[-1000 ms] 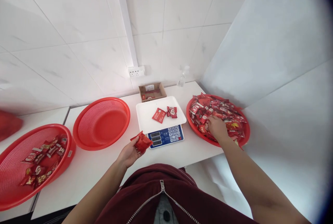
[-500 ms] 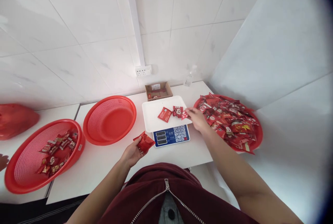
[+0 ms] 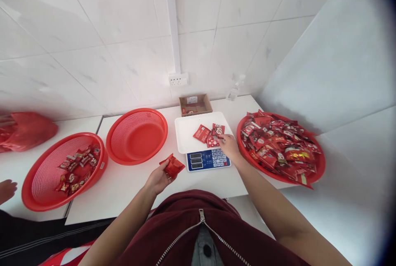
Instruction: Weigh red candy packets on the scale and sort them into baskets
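My left hand (image 3: pixel 158 178) grips a red snack packet (image 3: pixel 174 166) in front of the scale; more than one may be stacked there. Over the right side of the white weighing tray (image 3: pixel 186 128), the fingertips of my right hand (image 3: pixel 229 146) pinch the edge of a white-dotted red packet (image 3: pixel 213 141). It lies against a plain red packet (image 3: pixel 201 133) and a dark red packet with white print (image 3: pixel 218 129) on the tray. Below the tray shows the scale's blue keypad panel (image 3: pixel 206 160).
At right stands a red basket heaped with packets (image 3: pixel 278 146). To the left are a bare red basket (image 3: pixel 136 138) and a basket holding several packets (image 3: pixel 37 175). Behind are a cardboard box (image 3: pixel 202 108), a bottle (image 3: pixel 233 90) and a red bag (image 3: pixel 34 130). Another person's hand (image 3: pixel 6 191) shows far left.
My right hand has lowered the white-dotted packet onto the tray, beside the other two. The left hand still holds its red packet. The view has shifted slightly left.
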Available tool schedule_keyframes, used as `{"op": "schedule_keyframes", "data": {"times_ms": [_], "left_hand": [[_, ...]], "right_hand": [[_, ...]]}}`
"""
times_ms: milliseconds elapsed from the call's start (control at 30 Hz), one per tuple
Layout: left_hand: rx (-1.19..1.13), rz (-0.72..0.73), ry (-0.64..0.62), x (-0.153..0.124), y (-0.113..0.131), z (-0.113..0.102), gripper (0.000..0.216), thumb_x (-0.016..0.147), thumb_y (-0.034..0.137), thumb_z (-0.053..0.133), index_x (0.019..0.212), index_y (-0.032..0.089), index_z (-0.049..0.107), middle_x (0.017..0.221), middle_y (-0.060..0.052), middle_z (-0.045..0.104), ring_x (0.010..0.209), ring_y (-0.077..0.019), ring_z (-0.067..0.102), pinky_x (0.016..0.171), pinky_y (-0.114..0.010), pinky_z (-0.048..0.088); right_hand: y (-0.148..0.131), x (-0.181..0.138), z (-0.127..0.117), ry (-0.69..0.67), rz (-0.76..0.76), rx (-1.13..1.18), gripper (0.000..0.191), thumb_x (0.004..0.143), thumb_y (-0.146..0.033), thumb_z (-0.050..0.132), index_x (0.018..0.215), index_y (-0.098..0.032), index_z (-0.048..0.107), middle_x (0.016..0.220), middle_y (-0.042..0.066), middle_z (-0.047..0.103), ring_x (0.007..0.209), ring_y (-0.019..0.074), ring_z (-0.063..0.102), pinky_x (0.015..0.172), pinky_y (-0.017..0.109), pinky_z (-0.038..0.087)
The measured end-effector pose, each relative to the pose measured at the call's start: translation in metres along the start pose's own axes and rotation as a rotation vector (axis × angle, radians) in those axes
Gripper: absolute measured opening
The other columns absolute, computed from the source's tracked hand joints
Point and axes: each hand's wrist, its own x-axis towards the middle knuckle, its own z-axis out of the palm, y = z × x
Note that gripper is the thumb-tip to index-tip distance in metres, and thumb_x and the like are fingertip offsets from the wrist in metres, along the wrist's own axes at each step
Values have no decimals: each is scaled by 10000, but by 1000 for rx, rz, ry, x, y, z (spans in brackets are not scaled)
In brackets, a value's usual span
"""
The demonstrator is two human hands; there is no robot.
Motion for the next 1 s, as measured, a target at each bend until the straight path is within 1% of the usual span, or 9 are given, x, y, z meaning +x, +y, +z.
{"op": "schedule_keyframes", "data": {"times_ms": [167, 233, 333, 467, 567, 700, 800, 900, 1000], "left_hand": [[34, 17, -12, -3, 5, 10, 173, 903, 278, 510, 1039, 183, 562, 833, -37, 674, 633, -116, 641, 595, -245, 516], [35, 26, -27, -4, 6, 11, 182, 903, 280, 509, 1050, 188, 565, 842, -37, 673, 638, -118, 640, 600, -247, 516], [21, 24, -35, -2, 7, 9, 196, 905, 282, 506, 1070, 191, 560, 845, -32, 669, 633, -109, 635, 597, -239, 513], [30, 33, -9, 1, 5, 4, 216, 901, 287, 517, 1088, 188, 558, 864, -34, 672, 644, -105, 635, 612, -234, 507], [104, 88, -42, 1, 2, 5, 249, 864, 264, 569, 1098, 180, 578, 927, -60, 684, 726, -135, 652, 648, -245, 497], [263, 173, -190, -4, -9, 15, 317, 767, 186, 662, 1079, 168, 612, 1019, -89, 689, 853, -190, 651, 738, -284, 479], [508, 264, -309, -7, -19, 26, 276, 708, 175, 714, 978, 154, 661, 937, -78, 699, 809, -194, 633, 748, -278, 451], [707, 398, -332, -6, -28, 36, 183, 672, 155, 734, 845, 172, 679, 777, -32, 680, 713, -168, 586, 708, -247, 421], [881, 473, -331, 3, -31, 49, 231, 717, 202, 702, 940, 206, 644, 718, -15, 653, 685, -181, 578, 716, -274, 425]], "right_hand": [[-10, -4, 5, 24, -48, 52, 251, 796, -276, 514, 982, -185, 657, 1067, 111, 573, 1015, 232, 559, 938, 400, 441], [-11, -10, -1, 61, -89, 60, 265, 806, -300, 498, 987, -182, 653, 1063, 116, 577, 1016, 238, 556, 946, 409, 438], [-5, -23, -14, 77, -121, 57, 286, 813, -330, 483, 1001, -190, 646, 1081, 123, 584, 991, 246, 562, 892, 413, 471], [4, -43, -28, 35, -41, 70, 290, 796, -362, 498, 984, -198, 647, 1040, 116, 622, 902, 245, 589, 860, 430, 480], [-5, -60, -29, -127, 64, 213, 279, 783, -392, 533, 975, -225, 646, 973, 85, 662, 870, 238, 608, 845, 427, 479], [-41, -93, -13, -518, 164, 479, 349, 746, -447, 616, 1009, -219, 645, 938, 65, 674, 840, 220, 619, 805, 414, 488], [-68, -119, 2, -762, 244, 728, 482, 728, -486, 652, 1128, -225, 592, 996, 67, 670, 867, 210, 623, 759, 393, 504], [-81, -134, 12, -802, 396, 926, 476, 741, -515, 642, 1130, -248, 578, 1067, 60, 667, 950, 222, 627, 806, 416, 506], [-73, -134, 11, -677, 537, 1072, 422, 724, -481, 673, 1063, -238, 608, 1046, 56, 682, 973, 243, 635, 872, 460, 491]]}}
